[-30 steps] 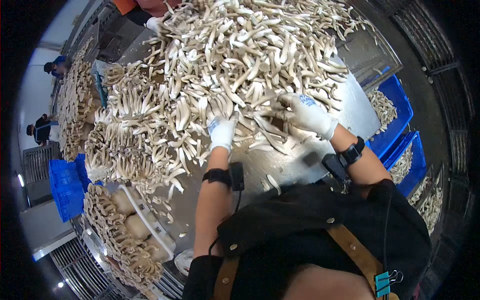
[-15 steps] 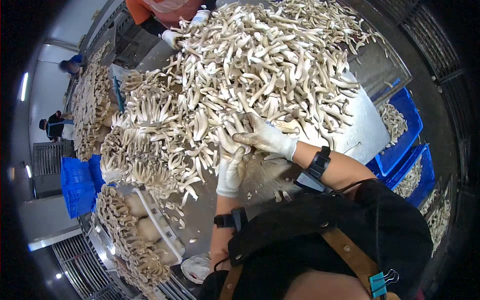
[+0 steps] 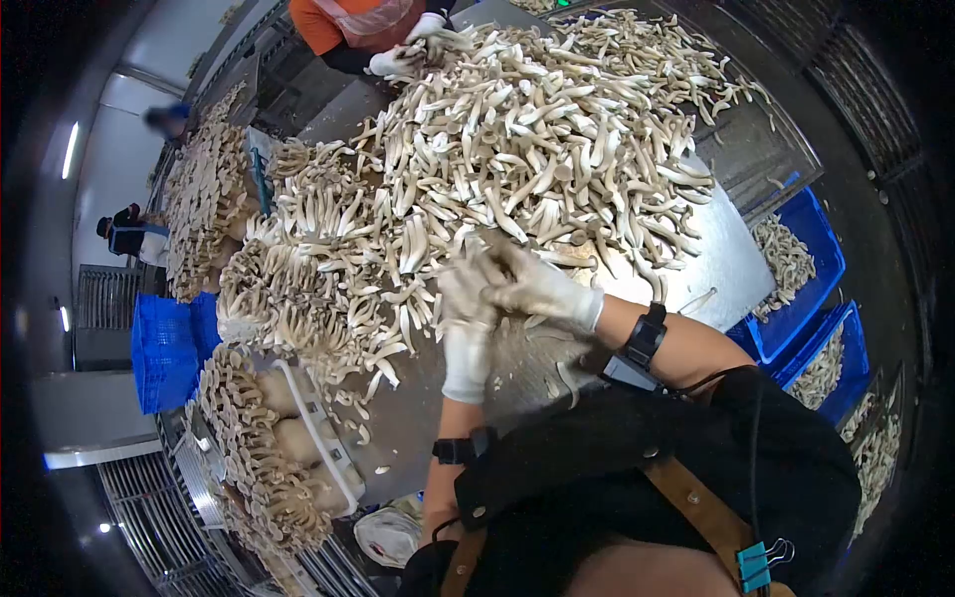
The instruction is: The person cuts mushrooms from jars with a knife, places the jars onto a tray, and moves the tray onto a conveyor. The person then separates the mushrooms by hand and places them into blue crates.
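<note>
Both of my hands wear white gloves with dirty fingertips and meet over the near edge of a large mushroom pile [image 3: 517,149]. My left hand [image 3: 468,318] is closed round a few long pale mushrooms, blurred by motion. Pressed against it from the right, my right hand [image 3: 547,287] has its fingers curled in on the same mushrooms. How many they hold is hidden by the fingers and the blur. A loose mushroom [image 3: 568,384] lies on the metal table [image 3: 418,438] just below my right hand.
Clustered mushrooms stand on the left, some in a white tray [image 3: 320,433]. Blue crates [image 3: 831,249] with mushrooms are at the right; another blue crate [image 3: 164,353] is at the left. Across the pile, a co-worker's gloved hands [image 3: 408,55] handle mushrooms. Two more people are far left.
My hands stay together, now blurred, with the right fingers more curled in. A mushroom has appeared on the table below my right hand. The co-worker's hands have shifted; the view has turned slightly.
</note>
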Demonstrator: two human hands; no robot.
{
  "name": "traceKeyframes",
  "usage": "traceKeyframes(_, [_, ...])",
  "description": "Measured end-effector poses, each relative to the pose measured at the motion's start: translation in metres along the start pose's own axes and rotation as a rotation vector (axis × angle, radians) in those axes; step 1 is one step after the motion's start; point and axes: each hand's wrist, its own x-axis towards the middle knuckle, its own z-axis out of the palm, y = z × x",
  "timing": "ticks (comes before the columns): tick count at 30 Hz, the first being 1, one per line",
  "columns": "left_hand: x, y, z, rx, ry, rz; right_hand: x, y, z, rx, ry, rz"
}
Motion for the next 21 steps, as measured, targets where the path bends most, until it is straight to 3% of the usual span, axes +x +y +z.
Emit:
traceKeyframes(1, [-0.006,-0.003,0.008,0.338,-0.111,0.156,0.001,-0.002,0.004,-0.167,-0.033,0.009])
traceKeyframes(3, [-0.006,0.001,0.013,0.004,-0.087,0.055,-0.001,-0.006,-0.001,0.136,-0.118,0.034])
traceKeyframes(5, [0.004,0.004,-0.006,-0.406,0.06,-0.095,-0.005,-0.013,-0.008,0.553,-0.106,0.037])
traceKeyframes(7, [0.004,0.003,-0.003,-0.489,0.108,-0.11,0.0,0.002,-0.011,0.415,-0.095,0.137])
traceKeyframes(9, [-0.007,0.019,0.029,-0.213,-0.042,0.021,-0.004,-0.021,-0.006,0.285,-0.049,0.192])
traceKeyframes(11, [0.004,0.001,0.005,-0.209,-0.004,-0.029,-0.008,-0.047,-0.011,0.261,-0.054,0.262])
traceKeyframes(13, [0.014,0.001,-0.014,-0.403,0.166,-0.043,0.0,-0.024,-0.01,0.466,-0.025,0.249])
traceKeyframes(14, [0.008,0.009,-0.005,-0.048,0.086,-0.075,0.003,-0.016,-0.005,0.61,-0.012,0.235])
traceKeyframes(15, [0.004,0.011,0.011,-0.013,0.028,0.024,0.003,-0.008,0.004,0.731,0.013,0.235])
traceKeyframes(16, [-0.001,0.018,0.033,0.017,-0.026,0.125,0.009,0.007,0.0,0.715,-0.037,0.23])
traceKeyframes(18, [0.007,0.005,0.01,-0.111,0.13,0.051,0.015,0.026,-0.001,0.697,-0.093,0.227])
traceKeyframes(19, [0.014,0.013,0.003,-0.226,0.159,-0.095,0.01,0.028,0.004,0.475,-0.025,0.081])
traceKeyframes(21, [0.002,0.01,0.005,0.028,-0.079,-0.098,0.007,0.032,0.003,0.243,0.036,-0.057])
